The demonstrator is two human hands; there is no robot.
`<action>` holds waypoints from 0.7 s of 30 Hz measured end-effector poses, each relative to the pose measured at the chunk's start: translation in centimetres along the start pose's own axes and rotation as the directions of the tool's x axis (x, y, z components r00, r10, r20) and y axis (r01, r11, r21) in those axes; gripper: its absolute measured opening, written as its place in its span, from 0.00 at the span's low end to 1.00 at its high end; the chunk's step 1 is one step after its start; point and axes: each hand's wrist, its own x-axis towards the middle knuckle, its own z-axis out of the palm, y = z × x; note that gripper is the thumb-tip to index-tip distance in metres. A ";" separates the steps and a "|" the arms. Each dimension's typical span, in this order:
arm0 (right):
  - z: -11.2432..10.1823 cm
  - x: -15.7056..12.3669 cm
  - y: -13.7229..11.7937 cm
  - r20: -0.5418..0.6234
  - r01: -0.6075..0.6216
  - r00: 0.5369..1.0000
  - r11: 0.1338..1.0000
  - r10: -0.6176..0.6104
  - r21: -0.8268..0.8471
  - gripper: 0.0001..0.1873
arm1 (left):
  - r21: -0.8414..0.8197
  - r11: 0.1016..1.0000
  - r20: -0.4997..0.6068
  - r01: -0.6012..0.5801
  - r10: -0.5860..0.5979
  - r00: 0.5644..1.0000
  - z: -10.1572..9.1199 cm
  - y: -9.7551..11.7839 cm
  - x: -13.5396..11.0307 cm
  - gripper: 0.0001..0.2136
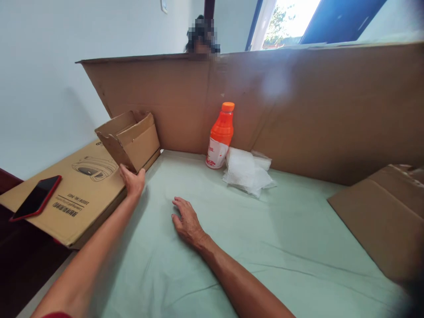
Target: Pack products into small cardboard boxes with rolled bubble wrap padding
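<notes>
My left hand grips the lower near corner of a small open cardboard box, which stands tilted at the edge of a flat printed carton. My right hand lies flat and open on the pale green cloth, fingers spread, holding nothing. An orange drink bottle stands upright farther back, next to a crumpled white plastic wrap.
A tall cardboard wall runs along the back. A phone in a red case lies on the flat carton at left. Another cardboard piece lies at right. A person's head shows behind the wall.
</notes>
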 end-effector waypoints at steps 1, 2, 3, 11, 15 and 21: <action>0.0 0.1 0.1 0.005 0.000 1.000 1.000 0.000 0.002 0.26 | 0.004 1.000 0.037 -0.007 0.006 0.999 -0.1 0.1 -1.9 0.44; 0.1 0.3 0.1 0.015 -0.003 1.000 1.000 0.003 0.002 0.27 | 0.007 1.000 0.086 -0.020 0.019 0.996 -0.3 0.2 -3.9 0.43; 0.1 0.4 0.1 0.024 -0.011 1.000 1.000 0.011 -0.001 0.27 | 0.008 0.999 0.149 -0.038 0.036 0.988 -0.7 0.3 -5.9 0.42; 0.6 0.1 -2.2 0.029 -0.120 0.992 0.986 0.124 -0.115 0.23 | 0.049 0.976 0.492 -0.215 0.163 0.855 -4.4 1.2 -15.8 0.37; -3.9 -2.0 -2.2 0.061 -0.144 0.986 0.972 0.158 -0.186 0.20 | 0.145 0.867 0.630 -0.478 0.291 0.720 -4.2 1.9 -18.4 0.30; -23.3 -8.1 -3.0 -0.233 -0.257 0.960 0.825 0.157 -0.503 0.19 | 0.107 0.719 0.744 -0.687 0.400 0.535 -5.3 6.0 -24.0 0.30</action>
